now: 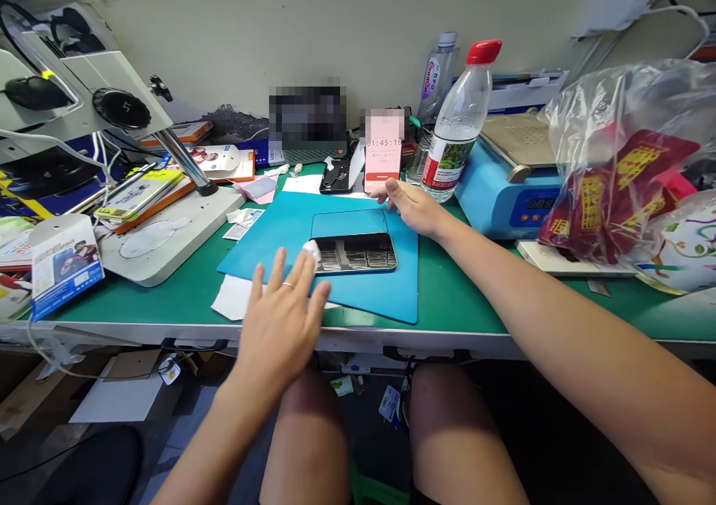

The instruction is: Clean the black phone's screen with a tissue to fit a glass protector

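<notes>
A dark phone (353, 253) lies flat on a blue mat (268, 244), with pale, patterned bands across its lower part. Behind it is a clear rectangular sheet with a thin dark outline (350, 222). My left hand (283, 315) reaches in with fingers outstretched. Its fingertips are against a small white tissue wad (312, 251) at the phone's left end. My right hand (412, 205) is nearest to an upright phone with a pink lit screen (385, 151). The right fingers are loosely bent and apart; no held thing shows, and I cannot tell whether they touch that phone.
A red-capped bottle (456, 128) and blue scale (503, 192) stand at right, beside a plastic bag of red packets (620, 184). On the left is a stand with a white base (168, 244), near packages (67, 266). Another dark phone (335, 177) lies behind the mat.
</notes>
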`<state>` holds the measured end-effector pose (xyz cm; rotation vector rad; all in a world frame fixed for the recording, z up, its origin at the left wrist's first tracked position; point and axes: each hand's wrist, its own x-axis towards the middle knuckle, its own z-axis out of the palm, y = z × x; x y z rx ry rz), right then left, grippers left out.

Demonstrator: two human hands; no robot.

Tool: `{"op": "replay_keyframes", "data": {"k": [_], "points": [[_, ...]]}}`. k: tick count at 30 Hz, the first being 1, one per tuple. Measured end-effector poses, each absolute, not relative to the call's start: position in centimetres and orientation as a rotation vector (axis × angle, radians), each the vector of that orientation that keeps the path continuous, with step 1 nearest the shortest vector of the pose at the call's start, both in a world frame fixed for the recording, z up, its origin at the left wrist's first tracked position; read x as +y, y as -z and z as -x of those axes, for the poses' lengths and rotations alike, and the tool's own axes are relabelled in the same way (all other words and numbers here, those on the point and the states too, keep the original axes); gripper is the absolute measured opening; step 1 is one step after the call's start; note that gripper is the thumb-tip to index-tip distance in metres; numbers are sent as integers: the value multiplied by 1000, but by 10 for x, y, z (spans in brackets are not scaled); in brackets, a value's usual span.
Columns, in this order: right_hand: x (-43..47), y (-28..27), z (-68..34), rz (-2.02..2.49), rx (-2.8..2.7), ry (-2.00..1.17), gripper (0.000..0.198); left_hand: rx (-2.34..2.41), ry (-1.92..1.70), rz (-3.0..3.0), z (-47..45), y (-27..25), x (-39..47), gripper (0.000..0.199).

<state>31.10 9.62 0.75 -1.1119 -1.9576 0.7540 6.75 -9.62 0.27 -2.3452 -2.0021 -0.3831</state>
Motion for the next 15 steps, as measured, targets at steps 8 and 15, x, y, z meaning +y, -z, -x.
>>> {"op": "replay_keyframes", "data": {"k": [8, 15], "points": [[98, -8, -310, 1116, -1959, -766, 103, -2082, 347, 2337, -55, 1, -82, 65], [102, -3, -310, 1112, -1944, -764, 101, -2039, 348, 2337, -74, -11, -52, 60]]}}
